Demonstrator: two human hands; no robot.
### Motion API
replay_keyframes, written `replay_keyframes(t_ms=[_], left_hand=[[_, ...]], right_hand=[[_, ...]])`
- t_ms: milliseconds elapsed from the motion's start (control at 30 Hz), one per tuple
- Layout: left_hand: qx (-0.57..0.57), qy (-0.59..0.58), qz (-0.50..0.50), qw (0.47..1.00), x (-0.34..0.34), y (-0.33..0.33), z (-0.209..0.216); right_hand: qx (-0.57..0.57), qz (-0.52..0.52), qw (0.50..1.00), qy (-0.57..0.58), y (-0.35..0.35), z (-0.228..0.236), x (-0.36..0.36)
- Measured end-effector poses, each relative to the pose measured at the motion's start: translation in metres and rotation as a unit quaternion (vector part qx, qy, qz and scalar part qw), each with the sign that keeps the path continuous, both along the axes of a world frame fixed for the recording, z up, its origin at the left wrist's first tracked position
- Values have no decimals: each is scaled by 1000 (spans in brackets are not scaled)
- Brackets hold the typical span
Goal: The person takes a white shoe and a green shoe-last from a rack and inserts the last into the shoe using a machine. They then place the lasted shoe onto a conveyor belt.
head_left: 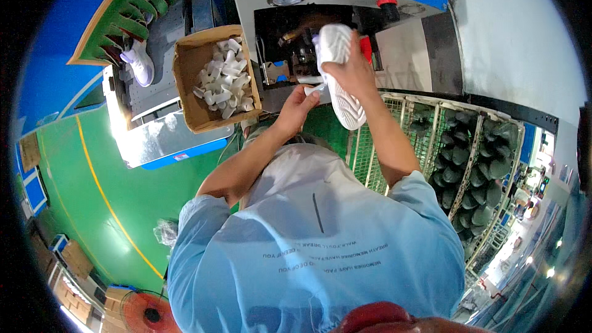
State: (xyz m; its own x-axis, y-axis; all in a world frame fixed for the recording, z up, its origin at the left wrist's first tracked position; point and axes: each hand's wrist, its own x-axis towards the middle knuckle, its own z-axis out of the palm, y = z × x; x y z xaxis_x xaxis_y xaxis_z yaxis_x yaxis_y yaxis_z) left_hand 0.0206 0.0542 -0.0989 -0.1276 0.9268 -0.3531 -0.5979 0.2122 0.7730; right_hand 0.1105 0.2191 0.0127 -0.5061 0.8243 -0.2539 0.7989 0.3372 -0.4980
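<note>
At the dark mouth of the blue-and-white machine (296, 31), your right hand (353, 69) holds a white shoe (340, 74) sole outward; its grip is wrapped round the middle of the shoe, with the toe end raised into the opening and the heel end hanging below, in front of the green wire rack (394, 142). Your left hand (300, 103) sits just below and left of the shoe, its grip narrow, pinched on a small white piece (314, 89) that touches or nearly touches the shoe's edge; which of the two cannot be told. To the left, a cardboard box (197, 86) of small white pieces (225, 80) stands close beside the machine's opening, its right wall near your left wrist, so room on that side is tight. Beyond the box, another white shoe (139, 61) lies on a grey counter (160, 92), well apart from both hands. To the right, the rack's rows of dark shoe forms (475, 166) run alongside your right forearm, with a narrow gap between them. The green floor (105, 209) with its yellow line (105, 197) opens wide on your left.
</note>
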Motion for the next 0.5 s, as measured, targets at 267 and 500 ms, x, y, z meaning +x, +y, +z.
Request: replay_keyframes(t_ms=[267,500], left_hand=[[-138,-55,39,988,-37,-14,11],[-254,106,163,947,-109,-61,18]], right_hand=[[33,23,988,-150,1,-5,-49],[55,13,991,-125,-18,-2,-36]])
